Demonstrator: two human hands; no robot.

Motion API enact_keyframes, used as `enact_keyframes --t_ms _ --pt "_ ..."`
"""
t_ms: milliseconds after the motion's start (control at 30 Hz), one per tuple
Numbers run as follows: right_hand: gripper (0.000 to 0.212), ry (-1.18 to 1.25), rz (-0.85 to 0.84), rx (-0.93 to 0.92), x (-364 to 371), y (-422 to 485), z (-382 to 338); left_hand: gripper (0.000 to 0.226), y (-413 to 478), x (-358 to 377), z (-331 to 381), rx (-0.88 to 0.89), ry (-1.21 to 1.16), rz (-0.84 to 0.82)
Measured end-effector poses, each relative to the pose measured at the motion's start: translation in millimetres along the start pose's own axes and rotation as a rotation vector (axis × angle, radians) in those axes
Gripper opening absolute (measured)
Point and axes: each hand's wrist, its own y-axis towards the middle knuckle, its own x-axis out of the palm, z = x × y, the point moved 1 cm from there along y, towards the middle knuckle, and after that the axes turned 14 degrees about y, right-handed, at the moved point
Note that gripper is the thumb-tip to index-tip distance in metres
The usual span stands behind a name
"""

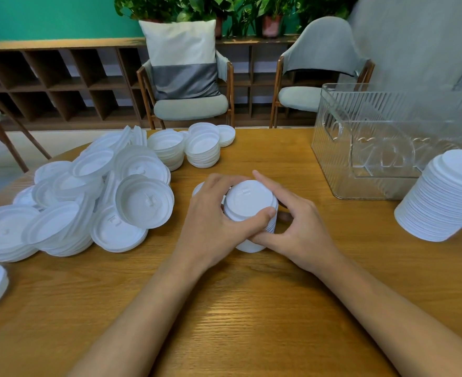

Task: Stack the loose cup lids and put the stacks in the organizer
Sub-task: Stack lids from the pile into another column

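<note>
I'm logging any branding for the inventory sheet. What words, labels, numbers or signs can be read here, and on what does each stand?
No text can be read anywhere.
Held stack of white plastic cup lids: small raised marks on top, too faint to read.
Pile of loose white lids: embossed marks, illegible.
The clear ribbed plastic organizer: curved moulded shapes, not legible as letters.
</note>
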Motion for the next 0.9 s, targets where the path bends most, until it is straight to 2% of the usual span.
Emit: enact_keyframes --t_ms 333,500,600,733,800,900 --pt "0.102 0.019 0.007 -0.005 0.1 -2.1 1.4 0.065 1.8 6.8 5.2 -0.080 -0.004 -0.050" --pt "0.099 -0.080 -0.025 -0.023 1.6 -2.9 -4.8 0.059 -2.1 -6.0 -6.9 -0.008 -0.080 -0.132" --pt "0.090 -0.126 -0.001 -0.054 0.7 -0.6 -3.8 0.048 -1.3 -13.1 -15.6 -0.053 -0.132 -0.047" --pt "0.087 -0.126 0.045 -0.041 -6.0 0.4 0.1 0.018 0.1 -10.3 -25.0 0.054 0.139 0.175" --pt "0.087 -0.130 0.055 -0.034 -8.5 0.7 0.7 0.024 0.8 -7.8 -31.6 0.082 0.305 0.155" --pt "0.088 -0.139 0.073 -0.022 -10.9 0.6 1.2 0.034 0.0 -5.8 -38.2 0.043 0.480 0.017"
